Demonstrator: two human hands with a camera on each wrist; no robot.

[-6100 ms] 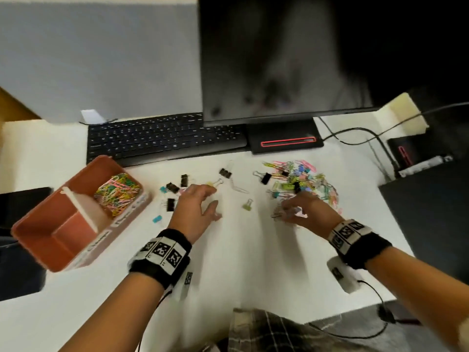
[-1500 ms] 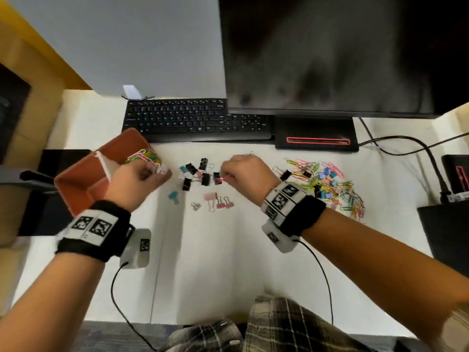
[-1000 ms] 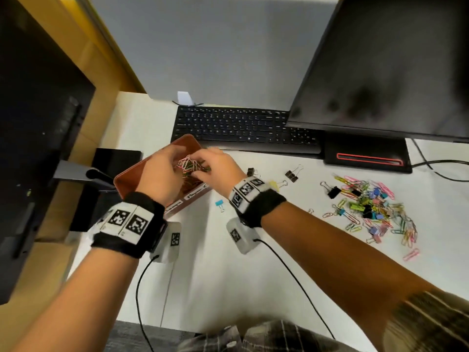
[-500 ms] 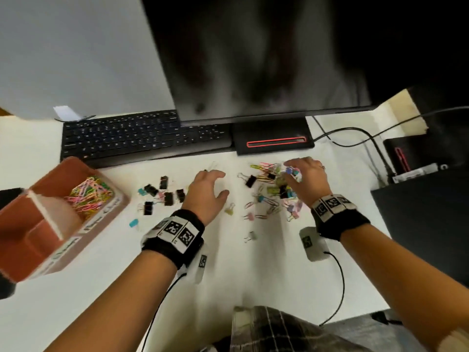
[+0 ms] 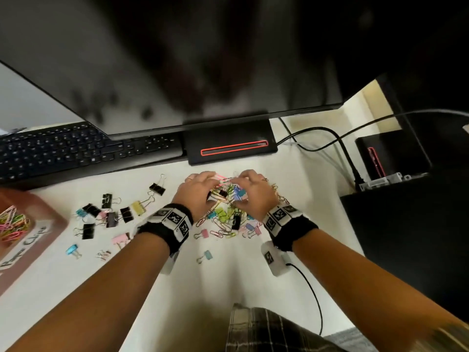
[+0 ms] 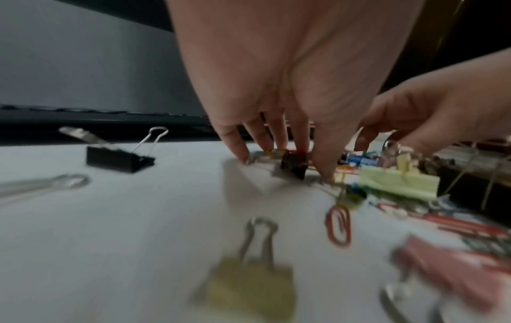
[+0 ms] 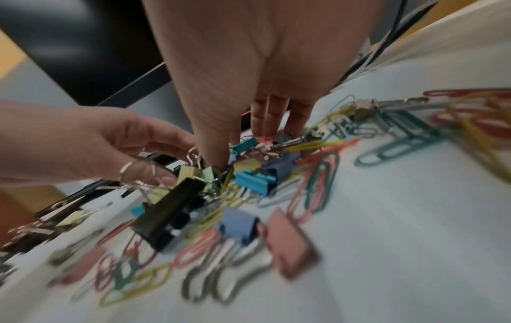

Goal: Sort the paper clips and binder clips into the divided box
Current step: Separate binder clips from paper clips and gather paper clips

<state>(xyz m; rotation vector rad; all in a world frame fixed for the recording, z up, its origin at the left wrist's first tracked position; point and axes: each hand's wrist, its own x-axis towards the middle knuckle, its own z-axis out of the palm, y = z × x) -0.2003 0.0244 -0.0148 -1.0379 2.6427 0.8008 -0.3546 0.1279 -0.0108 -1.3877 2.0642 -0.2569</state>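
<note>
A mixed pile of coloured paper clips and binder clips lies on the white desk in front of the monitor stand. Both hands are cupped over its far end. My left hand has fingertips and thumb down around a black binder clip and some paper clips. My right hand digs thumb and curled fingers into the clips beside it. A separate group of binder clips lies to the left. The red-brown divided box sits at the left edge with paper clips in one compartment.
A black keyboard and the monitor stand lie just behind the clips. Cables and a black box are at the right. Loose binder clips lie nearer me. A wrist-camera cable trails over the front of the desk.
Half a second ago my left hand rested left of the pile. It has moved right to join the right hand, and both now close over the pile's far end.
</note>
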